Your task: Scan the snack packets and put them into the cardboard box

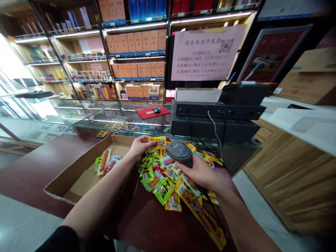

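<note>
My left hand (141,145) pinches a small yellow snack packet (158,141) at the back of the pile. My right hand (198,169) is wrapped round a dark grey barcode scanner (179,151), its head over the pile and pointing toward the yellow packet. Several snack packets lie heaped on the dark red table, among them a green packet (164,190) and a long yellow packet (202,213) at the near right. Left of the pile, an open cardboard box (81,183) holds a sausage packet (104,162), a green packet and a blue-and-pink packet.
Behind the pile stands a glass counter (123,117) with a red mouse pad (147,112) and mouse. Black machines (212,127) with cables sit at its right. The scanner's cord hangs below my right hand. Stocked shelves line the back; a wooden cabinet (294,175) stands right.
</note>
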`<state>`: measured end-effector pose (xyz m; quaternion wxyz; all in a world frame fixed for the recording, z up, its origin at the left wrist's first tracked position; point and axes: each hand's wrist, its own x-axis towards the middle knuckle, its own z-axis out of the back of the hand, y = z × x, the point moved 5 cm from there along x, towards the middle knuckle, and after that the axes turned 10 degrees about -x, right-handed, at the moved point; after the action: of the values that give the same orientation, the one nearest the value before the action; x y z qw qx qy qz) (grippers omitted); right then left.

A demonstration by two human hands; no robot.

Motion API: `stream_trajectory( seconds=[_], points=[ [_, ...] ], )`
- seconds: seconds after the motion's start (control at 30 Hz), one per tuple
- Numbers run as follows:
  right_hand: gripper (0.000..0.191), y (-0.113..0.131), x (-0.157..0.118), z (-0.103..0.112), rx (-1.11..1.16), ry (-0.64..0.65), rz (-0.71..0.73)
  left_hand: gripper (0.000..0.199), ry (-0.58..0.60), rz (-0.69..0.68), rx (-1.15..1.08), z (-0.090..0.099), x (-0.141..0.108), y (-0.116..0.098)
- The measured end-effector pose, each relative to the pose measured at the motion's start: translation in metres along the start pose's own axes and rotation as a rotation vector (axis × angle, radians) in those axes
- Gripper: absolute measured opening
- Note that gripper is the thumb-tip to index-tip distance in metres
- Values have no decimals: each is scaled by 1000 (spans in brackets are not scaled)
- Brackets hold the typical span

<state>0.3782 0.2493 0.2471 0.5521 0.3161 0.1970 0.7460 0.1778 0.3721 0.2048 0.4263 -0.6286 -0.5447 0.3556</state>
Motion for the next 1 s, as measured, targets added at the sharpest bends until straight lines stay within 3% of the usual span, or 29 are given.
stream_trajectory(
  seconds=[0.3,0.5,0.6,0.73,0.87,1.0],
  points=[
    [39,-3,-3,4,-20,-40,-35,42,-3,-44,-1,5,7,-2],
    [39,-3,-3,1,-31,-80,11,45,-93,-71,63,22,7,-21],
    [41,-2,-3,0,-41,-92,17,43,-115,-109,122,42,1,-36],
    [40,3,-4,-3,-67,-102,11,45,-182,-133,165,81,-13,-57],
    [39,6,-5,-8,-82,-61,-20,46,-288,-160,160,123,-35,-81],
    [37,7,-4,-10,-82,-90,12,43,-352,-159,143,154,-59,-102]
  ],
)
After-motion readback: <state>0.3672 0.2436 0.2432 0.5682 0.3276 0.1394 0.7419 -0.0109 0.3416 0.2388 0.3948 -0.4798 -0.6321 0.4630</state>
